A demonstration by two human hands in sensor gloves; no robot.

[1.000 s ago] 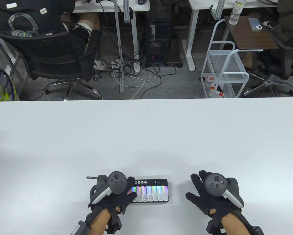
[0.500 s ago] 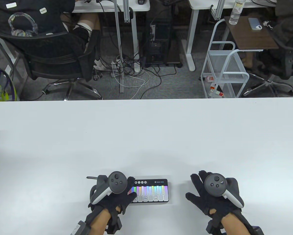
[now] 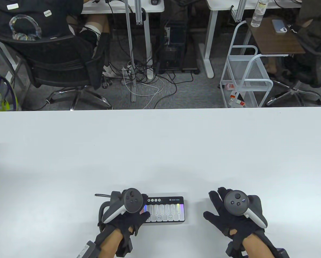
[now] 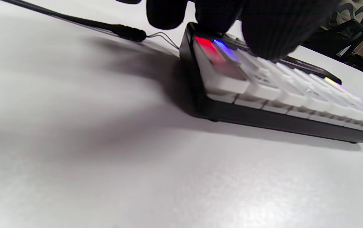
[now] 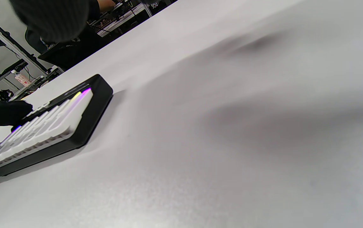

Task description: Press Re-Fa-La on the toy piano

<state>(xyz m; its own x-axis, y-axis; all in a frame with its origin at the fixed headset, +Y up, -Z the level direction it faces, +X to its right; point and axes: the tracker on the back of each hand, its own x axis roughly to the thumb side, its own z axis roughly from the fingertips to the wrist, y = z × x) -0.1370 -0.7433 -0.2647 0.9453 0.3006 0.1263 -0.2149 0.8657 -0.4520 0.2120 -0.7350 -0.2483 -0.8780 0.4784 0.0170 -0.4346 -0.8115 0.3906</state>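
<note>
Left hand on the piano's low keys, first note in hand

The toy piano [image 3: 164,209] sits at the table's [image 3: 160,150] 6 o'clock edge; the left hand [image 3: 128,215] rests fingers spread on its left keys, probably pressing Re. The right hand [image 3: 234,212] lies open at its 3 o'clock. Next, likely, a shift rightward to Fa.

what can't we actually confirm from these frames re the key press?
- Which key the left hand touches: table view, its fingers cover the toy piano's left end.
- Fingertip contact: left wrist view, the fingers are blurred and hide the key.
- Right hand: right wrist view shows one blurred fingertip.
</note>
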